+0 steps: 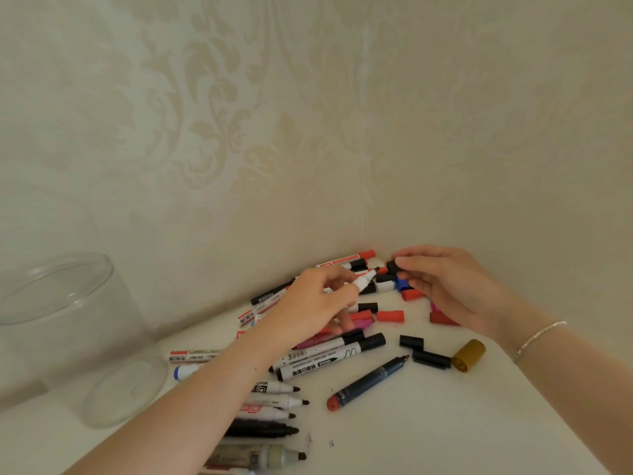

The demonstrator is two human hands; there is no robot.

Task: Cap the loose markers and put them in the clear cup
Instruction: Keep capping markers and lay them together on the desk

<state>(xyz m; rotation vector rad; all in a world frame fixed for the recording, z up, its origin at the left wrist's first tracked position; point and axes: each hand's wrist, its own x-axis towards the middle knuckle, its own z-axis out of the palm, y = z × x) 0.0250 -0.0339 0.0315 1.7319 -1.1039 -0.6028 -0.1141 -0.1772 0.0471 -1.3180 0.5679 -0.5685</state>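
White-barrelled marker, uncapped, sits pinched in the left hand, tip pointing toward 2 o'clock. Right hand pinches a black cap just beside it. Clear cup stands at 9 o'clock, well apart from the marker pile.

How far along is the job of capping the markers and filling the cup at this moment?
Nothing looks finished: the clear cup appears empty. In hand: the left hand holds an uncapped white marker, and the right hand pinches a black cap close to its tip. Left: many markers on the table remain uncapped, such as the dark blue marker, with loose caps like the yellow cap.
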